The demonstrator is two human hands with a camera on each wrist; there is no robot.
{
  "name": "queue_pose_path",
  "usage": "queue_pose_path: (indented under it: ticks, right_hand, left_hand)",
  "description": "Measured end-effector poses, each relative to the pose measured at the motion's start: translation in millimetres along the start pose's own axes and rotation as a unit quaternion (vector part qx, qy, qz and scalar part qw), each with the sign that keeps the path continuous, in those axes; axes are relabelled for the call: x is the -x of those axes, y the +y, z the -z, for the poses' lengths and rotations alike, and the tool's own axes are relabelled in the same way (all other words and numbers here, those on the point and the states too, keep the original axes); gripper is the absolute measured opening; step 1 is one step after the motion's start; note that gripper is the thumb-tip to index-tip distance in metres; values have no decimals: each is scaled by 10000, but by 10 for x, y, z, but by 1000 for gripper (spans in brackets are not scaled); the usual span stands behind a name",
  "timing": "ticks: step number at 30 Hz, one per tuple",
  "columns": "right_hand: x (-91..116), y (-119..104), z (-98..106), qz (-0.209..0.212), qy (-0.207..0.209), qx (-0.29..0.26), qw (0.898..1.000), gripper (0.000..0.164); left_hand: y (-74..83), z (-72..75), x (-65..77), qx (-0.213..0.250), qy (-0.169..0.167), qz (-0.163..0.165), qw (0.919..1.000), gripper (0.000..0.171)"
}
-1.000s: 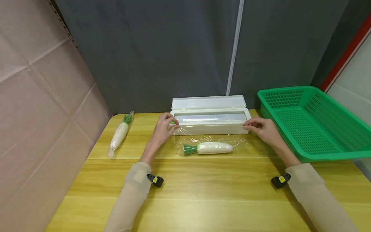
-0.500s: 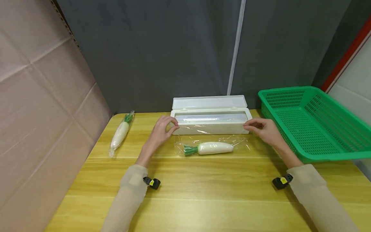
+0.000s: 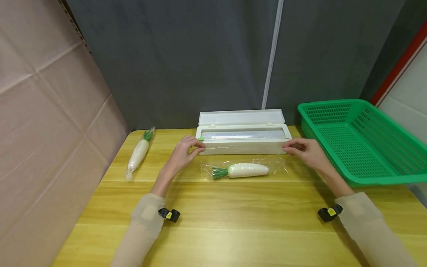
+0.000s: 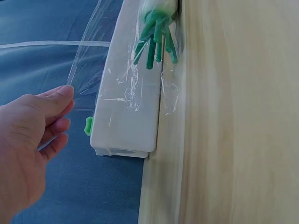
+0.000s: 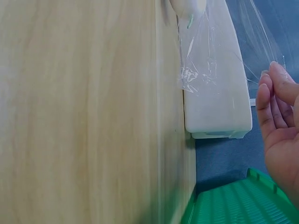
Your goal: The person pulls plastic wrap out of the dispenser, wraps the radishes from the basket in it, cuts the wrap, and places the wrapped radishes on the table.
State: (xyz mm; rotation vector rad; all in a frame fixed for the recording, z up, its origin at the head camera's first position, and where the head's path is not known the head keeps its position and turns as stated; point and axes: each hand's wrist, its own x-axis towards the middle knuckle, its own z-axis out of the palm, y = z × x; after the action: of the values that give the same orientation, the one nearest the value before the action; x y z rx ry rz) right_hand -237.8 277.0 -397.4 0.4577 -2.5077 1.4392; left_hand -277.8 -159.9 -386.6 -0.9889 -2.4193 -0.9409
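Note:
My left hand [image 3: 182, 152] pinches one corner of a sheet of clear plastic wrap [image 4: 80, 53] between thumb and fingers. At the opposite corner my right hand [image 3: 305, 149] pinches the same film, which spans the front of a white wrap dispenser box [image 3: 286, 132]. The box's lid [image 3: 241, 117] stands raised at the back, and a roll shows inside. A green cutter slider [image 3: 201, 139] sits at the left end. In front of the box lies a white radish [image 3: 248, 170] with green stems, on or under wrinkled film; which, I cannot tell.
Another radish [image 3: 138, 154], wrapped in film, lies at the table's left edge. A green plastic basket [image 3: 383, 181] stands on the right, close to my right forearm. Dark cloth [image 3: 183, 66] hangs behind the wooden table [image 3: 240, 230].
Both hands have lowered slightly and drawn apart, the left leftwards and the right rightwards, still pinching the film. The green slider shows more plainly. The radishes have not moved.

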Motion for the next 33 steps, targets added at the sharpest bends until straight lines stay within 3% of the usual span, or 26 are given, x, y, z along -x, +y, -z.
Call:
queue_pose_path:
  ticks: [6, 11, 20, 27, 33]
  right_hand:
    - [66, -52, 26, 192, -171, -112, 9996, 11]
    - [104, -50, 48, 271, -421, -55, 9987, 9]
    - [172, -46, 65, 7, -686, 304, 9972, 9]
    - [223, -31, 46, 355, -956, 326, 9943, 7]
    - [225, 41, 20, 701, -1144, 506, 9897, 16]
  left_hand:
    - [72, 56, 55, 95, -130, -290, 9994, 8]
    - [146, 88, 111, 212, -296, -342, 9988, 8]
    - [220, 131, 193, 330, -539, -564, 9964, 11]
    - [237, 116, 278, 246, -968, -491, 9938, 13]
    - [235, 77, 314, 221, -1499, -297, 9880, 11]
